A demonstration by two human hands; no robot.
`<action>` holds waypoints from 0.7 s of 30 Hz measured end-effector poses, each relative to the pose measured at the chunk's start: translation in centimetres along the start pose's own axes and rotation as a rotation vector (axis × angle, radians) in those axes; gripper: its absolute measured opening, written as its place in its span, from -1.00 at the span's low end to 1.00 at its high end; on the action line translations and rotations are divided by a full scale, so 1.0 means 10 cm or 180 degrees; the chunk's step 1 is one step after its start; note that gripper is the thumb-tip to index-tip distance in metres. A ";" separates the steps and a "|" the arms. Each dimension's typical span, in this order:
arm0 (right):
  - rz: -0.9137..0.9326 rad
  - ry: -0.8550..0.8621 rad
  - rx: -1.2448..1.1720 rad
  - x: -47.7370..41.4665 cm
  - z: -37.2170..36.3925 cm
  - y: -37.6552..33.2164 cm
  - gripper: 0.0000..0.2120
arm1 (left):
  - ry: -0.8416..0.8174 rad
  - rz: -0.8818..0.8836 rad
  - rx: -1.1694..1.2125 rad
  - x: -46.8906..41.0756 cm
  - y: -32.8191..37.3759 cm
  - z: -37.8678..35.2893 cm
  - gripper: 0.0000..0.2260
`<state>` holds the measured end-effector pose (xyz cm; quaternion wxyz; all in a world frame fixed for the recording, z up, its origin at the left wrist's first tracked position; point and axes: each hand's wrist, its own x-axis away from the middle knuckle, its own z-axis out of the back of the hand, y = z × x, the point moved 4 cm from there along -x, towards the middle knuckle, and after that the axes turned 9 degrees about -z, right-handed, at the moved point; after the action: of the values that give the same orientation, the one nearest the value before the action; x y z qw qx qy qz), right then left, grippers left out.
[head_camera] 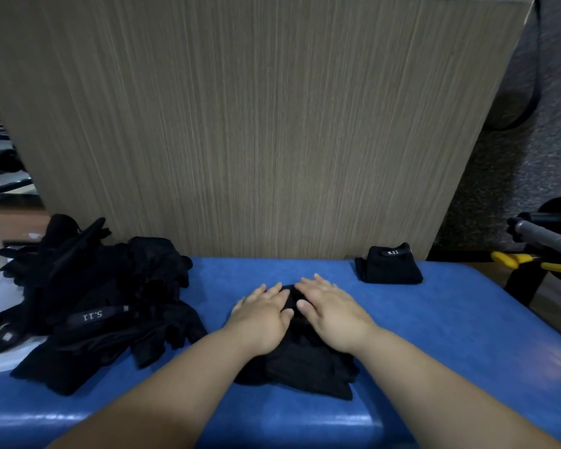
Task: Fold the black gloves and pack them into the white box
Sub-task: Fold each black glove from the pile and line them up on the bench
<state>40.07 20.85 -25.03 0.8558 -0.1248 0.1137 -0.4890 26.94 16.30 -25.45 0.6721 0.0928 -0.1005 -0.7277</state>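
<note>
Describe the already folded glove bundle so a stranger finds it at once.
Start at the blue table, far right corner, by the wooden panel. The folded glove bundle sits there alone: a neat block, 5.11 label readable, unlike the loose pile at left.

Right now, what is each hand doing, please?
Left hand: open, pressing flat on the black glove.
Right hand: open, flat on the same glove.

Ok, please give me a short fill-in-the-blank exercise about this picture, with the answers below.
1. The left hand and the right hand press flat on a black glove on the ___ surface.
2. The pile of unfolded gloves lies to the ___ of the hands.
3. The folded glove near the wooden panel bears the label ___.
Missing words: blue; left; 5.11.
</note>
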 end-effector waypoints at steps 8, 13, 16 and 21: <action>-0.0439 -0.0756 0.0532 0.00 -0.08 0.11 -0.41 | -0.0285 0.0160 -0.0112 0.07 -0.05 -0.06 -0.51; -0.0737 -0.0904 0.0524 0.06 0.01 0.34 -0.32 | -0.0295 0.0163 -0.0052 0.12 -0.11 -0.06 -0.51; -0.0955 -0.0922 0.0525 0.11 0.08 0.49 -0.30 | -0.0305 0.0158 -0.0006 0.17 -0.12 -0.07 -0.50; -0.1101 -0.0428 0.0133 0.16 0.17 0.45 -0.38 | -0.0243 0.0090 0.0064 0.20 -0.13 -0.07 -0.50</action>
<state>45.07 21.83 -25.02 0.7670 -0.1570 0.0228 -0.6217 25.70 14.39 -26.50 0.6770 0.0704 -0.1347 -0.7201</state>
